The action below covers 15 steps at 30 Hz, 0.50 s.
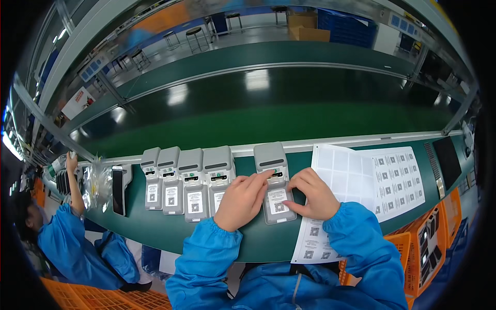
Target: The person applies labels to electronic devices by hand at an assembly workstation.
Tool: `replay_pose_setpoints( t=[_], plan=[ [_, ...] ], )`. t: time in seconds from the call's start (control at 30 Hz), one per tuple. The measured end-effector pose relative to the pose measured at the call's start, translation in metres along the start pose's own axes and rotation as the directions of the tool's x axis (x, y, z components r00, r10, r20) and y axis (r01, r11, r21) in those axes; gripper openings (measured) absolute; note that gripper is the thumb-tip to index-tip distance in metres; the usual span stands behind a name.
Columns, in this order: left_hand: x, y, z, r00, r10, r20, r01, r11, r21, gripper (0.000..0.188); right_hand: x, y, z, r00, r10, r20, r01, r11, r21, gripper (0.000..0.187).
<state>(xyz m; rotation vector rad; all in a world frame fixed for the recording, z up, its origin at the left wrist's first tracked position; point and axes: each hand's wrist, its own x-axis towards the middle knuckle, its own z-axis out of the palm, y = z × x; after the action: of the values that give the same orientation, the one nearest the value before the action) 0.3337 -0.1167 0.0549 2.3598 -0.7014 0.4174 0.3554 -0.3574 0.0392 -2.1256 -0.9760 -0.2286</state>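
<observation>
A grey handheld device [269, 152] lies on the green bench in front of me, with a white label [278, 202] bearing a square code on its lower part. My left hand [242, 200] rests over the device's left side, fingers stretched toward the dark connector strip below its upper block. On the other side, my right hand [315, 196] has its thumb at the label's right edge and its index finger apart from it, beside the device. Neither hand grips anything that I can see. More such devices [190, 161] stand in a row to the left, with labels on them.
Sheets of printed labels [398, 178] lie at right, one under my right forearm. A dark phone-like device [119, 191] and clear plastic bags [97, 183] are at left, near a co-worker in blue [77, 248]. Orange crates [413, 258] stand lower right. A conveyor belt [248, 116] runs beyond the bench.
</observation>
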Motion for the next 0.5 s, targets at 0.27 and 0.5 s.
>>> replay_pose_setpoints(
  t=[0.27, 0.5],
  plan=[
    [0.002, 0.01, -0.004, 0.975, 0.063, 0.214, -0.058, 0.998, -0.033, 0.094, -0.003, -0.002, 0.001, 0.998, 0.06, 0.027, -0.059, 0.998, -0.039, 0.051],
    [-0.002, 0.002, 0.002, 0.985, -0.023, 0.171, 0.01, 0.997, 0.08, 0.106, -0.004, 0.002, 0.003, 0.994, 0.11, 0.017, -0.108, 0.991, -0.082, 0.051]
  ],
)
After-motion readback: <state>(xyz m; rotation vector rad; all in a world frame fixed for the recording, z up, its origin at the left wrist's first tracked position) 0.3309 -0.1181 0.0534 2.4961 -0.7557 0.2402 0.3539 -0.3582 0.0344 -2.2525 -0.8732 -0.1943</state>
